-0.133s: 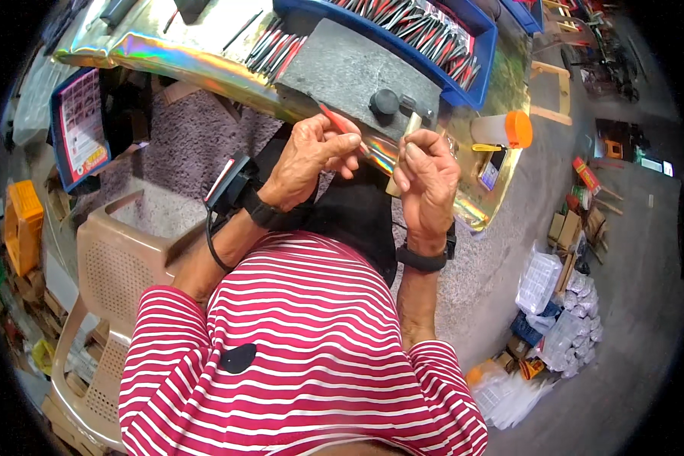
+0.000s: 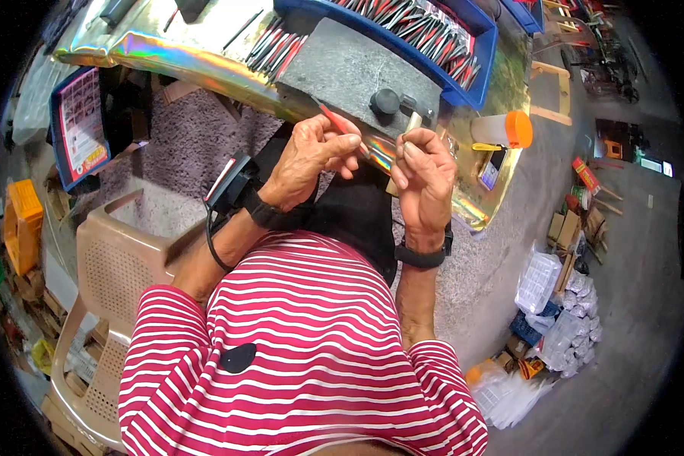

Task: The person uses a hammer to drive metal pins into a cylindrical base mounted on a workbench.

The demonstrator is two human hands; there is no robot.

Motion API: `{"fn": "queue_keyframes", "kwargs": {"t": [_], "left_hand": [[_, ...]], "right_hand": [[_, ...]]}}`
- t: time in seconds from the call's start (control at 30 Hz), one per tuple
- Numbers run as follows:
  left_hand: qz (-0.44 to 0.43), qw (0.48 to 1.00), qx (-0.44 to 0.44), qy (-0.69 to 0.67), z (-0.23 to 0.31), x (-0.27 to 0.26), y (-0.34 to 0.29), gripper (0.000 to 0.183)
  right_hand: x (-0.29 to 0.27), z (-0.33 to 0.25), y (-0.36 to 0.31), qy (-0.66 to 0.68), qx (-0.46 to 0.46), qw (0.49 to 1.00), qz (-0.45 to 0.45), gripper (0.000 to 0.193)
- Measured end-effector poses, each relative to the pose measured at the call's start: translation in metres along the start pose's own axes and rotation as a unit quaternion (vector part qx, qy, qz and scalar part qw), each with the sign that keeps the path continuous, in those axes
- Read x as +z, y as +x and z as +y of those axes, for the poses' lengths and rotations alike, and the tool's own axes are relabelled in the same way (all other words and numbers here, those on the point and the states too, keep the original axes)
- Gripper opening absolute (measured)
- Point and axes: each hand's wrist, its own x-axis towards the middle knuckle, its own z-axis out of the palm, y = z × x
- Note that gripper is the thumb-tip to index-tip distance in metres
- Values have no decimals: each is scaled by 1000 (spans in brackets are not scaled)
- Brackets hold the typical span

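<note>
My left hand (image 2: 302, 166) pinches a slim red tool (image 2: 333, 118) between thumb and fingers, with its dark narrow end pointing up and left. A thin tip shows past the thumb on the other side. In my right hand (image 2: 427, 182) is a narrow, pale, flat stick (image 2: 413, 122), gripped upright; the fingers cover its middle. Both hands hover just off the near edge of a grey slab (image 2: 342, 64), apart from each other. On the slab's right part sits a black round knob-like piece (image 2: 385, 102).
Beyond the slab, a blue tray (image 2: 475, 95) holds many red, black and silver slim tools. More such tools (image 2: 273, 52) lie left of the slab. A clear jar with an orange lid (image 2: 518, 129) and a phone (image 2: 493, 169) are at right. A plastic chair (image 2: 121, 262) stands at left.
My right hand has shifted slightly to the left with the pale stick. My left hand and the red tool look nearly unchanged.
</note>
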Motion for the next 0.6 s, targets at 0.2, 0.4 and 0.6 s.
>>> {"fn": "queue_keyframes", "kwargs": {"t": [0.2, 0.4, 0.6], "left_hand": [[2, 1000, -5, 9, -4, -2, -3, 14], [11, 1000, -9, 16, -5, -4, -5, 14], [4, 1000, -1, 14, -8, -5, -4, 14]], "right_hand": [[-12, 11, 4, 50, 28, 998, -1, 15], [-24, 23, 5, 97, 59, 994, 1, 14], [-32, 31, 4, 102, 71, 992, 4, 13]]}}
